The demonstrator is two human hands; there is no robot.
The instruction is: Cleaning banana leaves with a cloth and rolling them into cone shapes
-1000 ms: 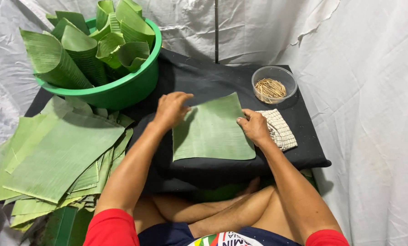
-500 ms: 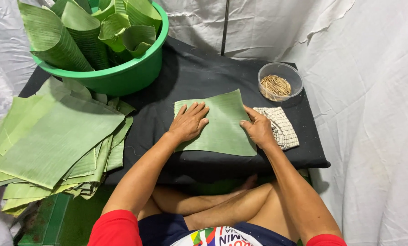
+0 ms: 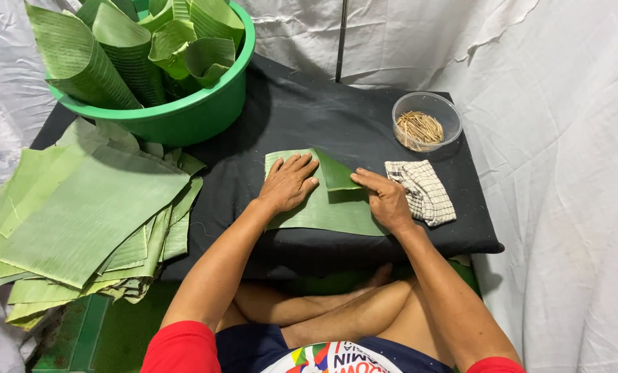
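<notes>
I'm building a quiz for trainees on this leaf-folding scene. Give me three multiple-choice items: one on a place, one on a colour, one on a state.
1. Where does the clear bowl of thin sticks stand?
A. at the far right corner of the black pad
B. inside the basin
C. on the leaf stack

2. What colour is the basin holding the rolled leaves?
A. blue
B. green
C. white

3. How does the leaf under the hands lie?
A. rolled into a cone
B. fully flat
C. with its upper right corner folded over

Answers: 1 A, the bowl sits on the pad beyond the checked cloth. 2 B, the basin is green. 3 C, the leaf has a flap turned in between the left hand and the right hand.
</notes>
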